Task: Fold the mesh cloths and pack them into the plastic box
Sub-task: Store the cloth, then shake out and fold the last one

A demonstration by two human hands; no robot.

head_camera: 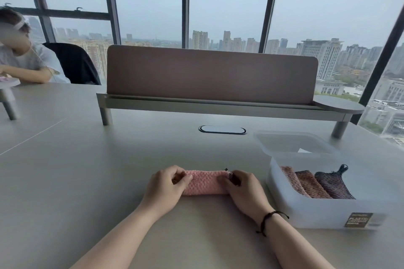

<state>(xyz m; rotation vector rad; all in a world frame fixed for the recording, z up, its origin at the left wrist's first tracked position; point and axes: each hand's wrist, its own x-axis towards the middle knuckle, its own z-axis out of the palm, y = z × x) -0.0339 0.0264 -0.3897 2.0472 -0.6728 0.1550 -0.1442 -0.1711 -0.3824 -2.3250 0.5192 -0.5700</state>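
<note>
Hands work one pink cloth (205,182) on the table (87,170); left hand (165,188) grips its left end, fingers (178,173) curled over the top edge and pinching the fabric; the cloth lies folded into a narrow band, long axis running left to right across the person's front, a small dark loop (226,169) showing at its far right corner; right hand (242,190) clamps the right end, fingers (235,178) bent and pressed onto the fold; further right stands the plastic box (328,214), open, three folded cloths (317,183) leaning inside side by side, its lid (293,141) lying just behind. Risks, as I judge them: the springy mesh may unfold if either end is let go too soon; lifted by one end, the band could sag open; pushed in carelessly, it might topple the leaning cloths in the box.
</note>
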